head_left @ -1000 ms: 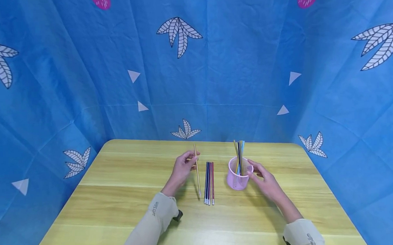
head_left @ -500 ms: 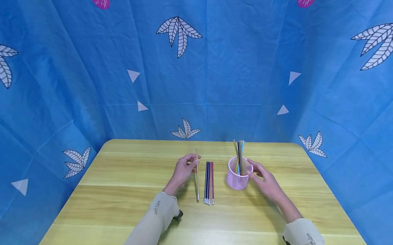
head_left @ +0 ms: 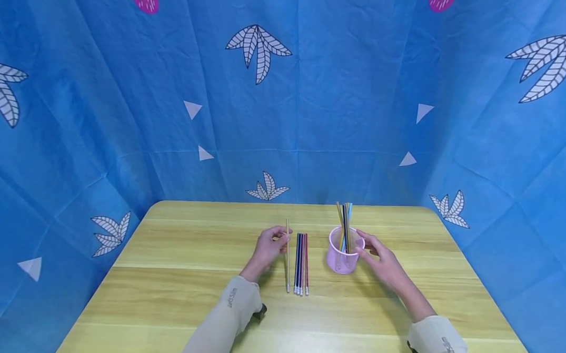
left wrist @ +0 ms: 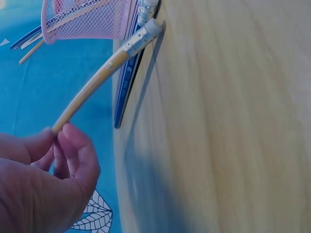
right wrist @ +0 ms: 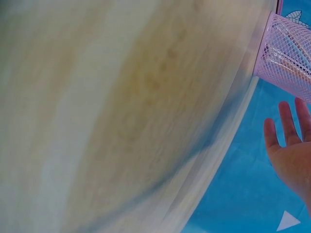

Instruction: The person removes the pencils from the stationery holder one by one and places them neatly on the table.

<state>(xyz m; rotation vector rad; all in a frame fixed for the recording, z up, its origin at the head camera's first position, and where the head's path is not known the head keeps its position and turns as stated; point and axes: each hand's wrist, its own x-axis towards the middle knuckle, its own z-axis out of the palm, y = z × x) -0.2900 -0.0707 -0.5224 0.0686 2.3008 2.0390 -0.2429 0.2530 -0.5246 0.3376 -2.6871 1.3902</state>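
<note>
In the head view my left hand [head_left: 268,246] pinches a plain wood-coloured pencil [left wrist: 92,86] between thumb and fingertips, near its far end. Its white eraser end points toward me, close to the table. Just right of it lies a row of several pencils [head_left: 300,264], dark blue and red, erasers toward me. Beyond the row stands a pink mesh pencil cup [head_left: 342,262] with several pencils [head_left: 345,221] upright in it. My right hand [head_left: 383,261] touches the cup's right side near the rim. The right wrist view shows three of its fingers straight; thumb and index are out of that frame.
The wooden table [head_left: 174,297] has rounded far corners. A blue patterned cloth [head_left: 345,89] hangs behind it and on both sides. Both forearms, in pale sleeves [head_left: 236,305], reach in from the near edge.
My left hand moves slightly right and toward me with the wood-coloured pencil, whose eraser end comes lower and nearer the row. My right hand and the cup stay in place.
</note>
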